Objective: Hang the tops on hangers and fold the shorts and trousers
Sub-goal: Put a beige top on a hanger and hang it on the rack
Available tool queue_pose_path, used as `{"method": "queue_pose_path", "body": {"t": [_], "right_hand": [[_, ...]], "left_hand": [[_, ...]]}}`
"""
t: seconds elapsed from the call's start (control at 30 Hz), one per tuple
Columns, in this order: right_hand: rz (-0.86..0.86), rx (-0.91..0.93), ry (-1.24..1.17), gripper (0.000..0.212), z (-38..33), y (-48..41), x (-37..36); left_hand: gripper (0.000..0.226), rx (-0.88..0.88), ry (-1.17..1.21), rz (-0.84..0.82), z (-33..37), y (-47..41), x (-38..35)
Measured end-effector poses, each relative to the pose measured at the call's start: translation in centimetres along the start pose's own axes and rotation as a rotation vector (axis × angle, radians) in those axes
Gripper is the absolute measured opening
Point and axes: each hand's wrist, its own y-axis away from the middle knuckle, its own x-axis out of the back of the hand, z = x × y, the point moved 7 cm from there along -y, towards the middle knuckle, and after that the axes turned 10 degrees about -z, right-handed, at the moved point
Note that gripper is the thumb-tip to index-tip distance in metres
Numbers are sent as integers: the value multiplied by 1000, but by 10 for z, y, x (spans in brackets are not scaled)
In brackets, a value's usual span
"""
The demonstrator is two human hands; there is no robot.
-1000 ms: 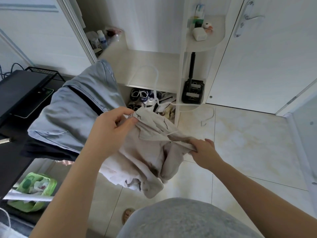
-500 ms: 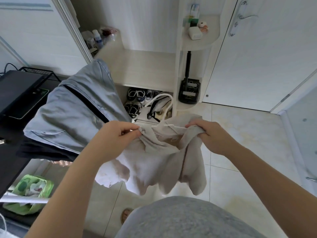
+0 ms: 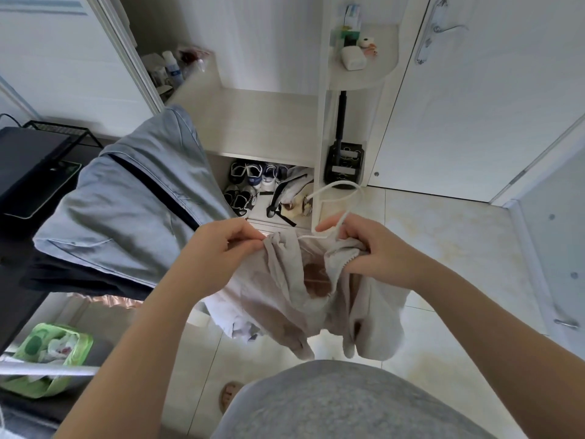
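The beige top [image 3: 285, 299] hung before the person's body, sleeves dangling free. The left hand [image 3: 221, 245] kept a pinching grip on one edge of its neck opening. The right hand [image 3: 376, 248] had its grip closed on the other edge and on the white hanger [image 3: 345, 182], probably to spread the opening so the hanger could slip in. Left of the top, grey clothes [image 3: 126, 210] lay piled on the dark worktop [image 3: 12, 248]; beyond the top stood shoes [image 3: 253, 182].

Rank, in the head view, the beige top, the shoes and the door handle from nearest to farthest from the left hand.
1. beige top: pinched by the left hand.
2. shoes: low down, just ahead.
3. door handle: far upper right.
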Motion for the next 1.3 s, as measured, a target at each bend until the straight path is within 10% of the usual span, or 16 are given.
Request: {"method": "queue_pose_path", "body": {"t": [0.17,0.33,0.77,1.3], "right_hand": [[-148,-91,-54,52,3,3,1],[86,-133,-23,43,6,-2,17],[-105,-327,714,39,-20,-23,18],[133,-86,421,40,-39,-23,47]], "left_hand": [[22,72,24,116,-22,2,12],[21,135,-16,238,-40,5,25],[24,11,102,301,-32,-1,31],[22,267,-119,55,-80,-9,7]]}}
